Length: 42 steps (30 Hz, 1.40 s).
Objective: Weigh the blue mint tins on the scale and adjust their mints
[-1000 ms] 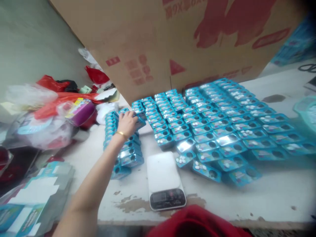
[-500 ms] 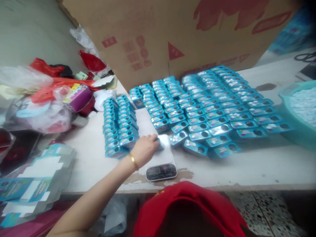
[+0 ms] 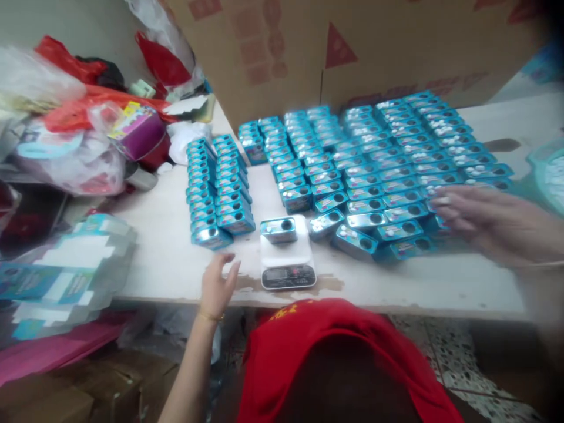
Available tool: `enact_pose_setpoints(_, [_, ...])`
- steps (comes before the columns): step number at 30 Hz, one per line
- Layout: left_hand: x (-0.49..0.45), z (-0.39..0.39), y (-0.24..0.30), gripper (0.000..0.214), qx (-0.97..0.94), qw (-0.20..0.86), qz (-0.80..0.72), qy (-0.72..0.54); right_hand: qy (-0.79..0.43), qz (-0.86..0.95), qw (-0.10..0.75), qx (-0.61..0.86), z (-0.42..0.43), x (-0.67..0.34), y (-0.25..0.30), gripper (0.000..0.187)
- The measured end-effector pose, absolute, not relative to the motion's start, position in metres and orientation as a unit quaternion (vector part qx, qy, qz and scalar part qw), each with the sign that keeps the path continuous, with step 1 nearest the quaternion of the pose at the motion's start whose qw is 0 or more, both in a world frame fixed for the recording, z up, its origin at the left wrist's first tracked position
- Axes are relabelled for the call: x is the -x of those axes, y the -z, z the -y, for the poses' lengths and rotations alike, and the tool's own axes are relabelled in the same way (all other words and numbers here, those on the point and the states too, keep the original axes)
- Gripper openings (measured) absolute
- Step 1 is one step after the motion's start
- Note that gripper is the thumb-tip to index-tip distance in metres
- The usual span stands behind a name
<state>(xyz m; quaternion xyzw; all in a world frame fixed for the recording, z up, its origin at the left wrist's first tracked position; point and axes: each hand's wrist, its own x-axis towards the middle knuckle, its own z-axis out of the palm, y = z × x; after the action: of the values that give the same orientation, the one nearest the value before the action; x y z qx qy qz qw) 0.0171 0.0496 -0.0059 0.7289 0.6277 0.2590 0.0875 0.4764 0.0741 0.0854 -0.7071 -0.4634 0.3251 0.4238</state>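
Note:
One blue tin [image 3: 278, 230] sits on the white kitchen scale [image 3: 286, 260] near the table's front edge. My left hand [image 3: 217, 284] hovers open just left of the scale, fingers apart, holding nothing. My right hand [image 3: 487, 220] comes in from the right over the near rows of blue tins [image 3: 379, 170]; it is motion-blurred, its fingers extended, with small white pieces at the fingertips. A separate block of stacked blue tins [image 3: 215, 191] stands to the left of the scale.
A large cardboard box [image 3: 352, 41] stands behind the tins. Plastic bags and clutter [image 3: 74, 129] fill the far left. Flattened printed cartons [image 3: 61, 270] lie at the left edge. A teal basin [image 3: 549, 176] sits at the right. A red cap brim [image 3: 335, 358] fills the bottom.
My left hand carried a tin from the left stack to the scale, let go and drew back. My right hand has come into view over the tins.

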Motion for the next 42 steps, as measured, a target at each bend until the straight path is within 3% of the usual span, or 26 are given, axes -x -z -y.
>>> enact_pose_setpoints(3, [-0.007,-0.027,0.049,0.025,-0.709,0.091,-0.651,-0.255,-0.552,0.408,0.407,0.603,-0.086,-0.429,-0.081,0.023])
enact_pose_setpoints(6, [-0.01,-0.015,0.074,0.027,-0.688,0.062,-0.671,-0.269,-0.595,0.466,0.364,0.545,-0.097,-0.38,-0.083,0.031])
enact_pose_setpoints(16, [-0.018,-0.014,0.088,0.027,-0.678,-0.007,-0.689,-0.255,-0.438,0.707,0.27,0.485,-0.127,-0.299,-0.095,0.014])
enact_pose_setpoints(27, [-0.018,-0.015,0.087,0.024,-0.678,-0.018,-0.687,-0.26,-0.267,0.824,0.168,0.47,-0.145,-0.28,-0.08,0.017])
enact_pose_setpoints(39, [-0.018,-0.015,0.087,0.024,-0.678,-0.016,-0.69,-0.253,-0.227,0.854,0.077,0.462,-0.141,-0.277,-0.08,0.02])
enact_pose_setpoints(42, [-0.019,-0.014,0.087,0.024,-0.677,-0.014,-0.692,-0.251,-0.227,0.843,0.116,0.473,-0.14,-0.28,-0.086,0.023])
